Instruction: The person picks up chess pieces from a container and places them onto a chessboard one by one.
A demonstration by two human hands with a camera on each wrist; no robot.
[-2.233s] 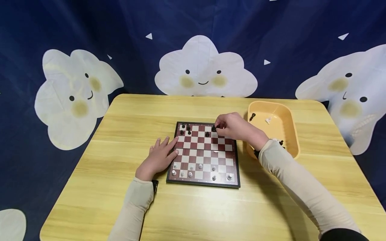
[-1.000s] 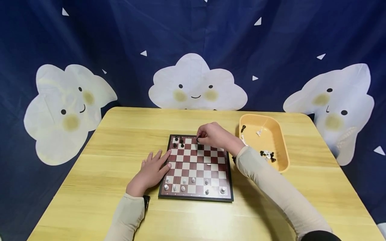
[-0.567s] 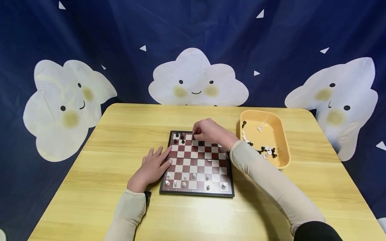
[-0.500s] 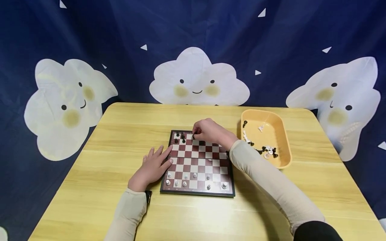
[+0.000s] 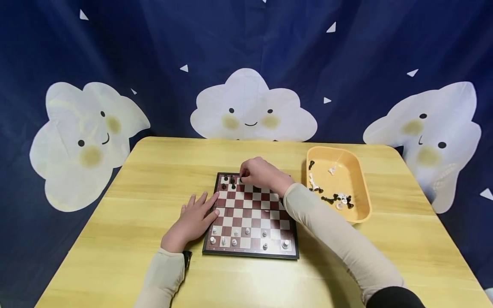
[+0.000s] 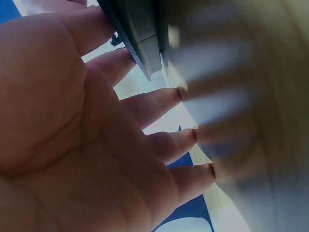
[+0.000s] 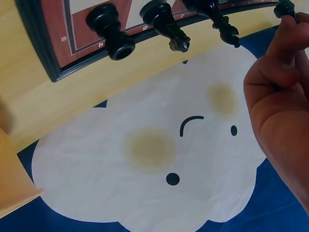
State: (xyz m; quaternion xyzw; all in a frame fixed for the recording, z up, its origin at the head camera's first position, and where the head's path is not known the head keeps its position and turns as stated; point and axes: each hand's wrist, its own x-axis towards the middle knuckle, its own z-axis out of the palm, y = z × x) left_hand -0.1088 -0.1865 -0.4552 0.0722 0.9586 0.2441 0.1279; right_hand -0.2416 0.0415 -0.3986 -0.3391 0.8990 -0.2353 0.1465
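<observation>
My right hand [image 5: 259,173] is at the back row of the chessboard [image 5: 246,201], pinching a small black chess piece [image 7: 285,8] between thumb and fingertips. In the head view the fingers mostly cover that piece. Several black pieces [image 5: 233,182] stand just left of it in the board's far left corner. The right wrist view shows a black rook [image 7: 111,31] and other black pieces [image 7: 166,24] on the back row's other end. My left hand [image 5: 193,220] is spread with straight fingers, touching the board's left edge and the table. Several white pieces [image 5: 234,242] stand on the near rows.
A yellow tray [image 5: 363,188] to the right of the board holds several loose black and white pieces [image 5: 342,199]. The board lies on a wooden table [image 5: 127,222]. A blue curtain with cloud shapes [image 5: 252,107] hangs behind the table.
My right hand has moved left along the board's back row with the black chess piece. The left hand has stayed at the board's edge. The head view has shifted a little.
</observation>
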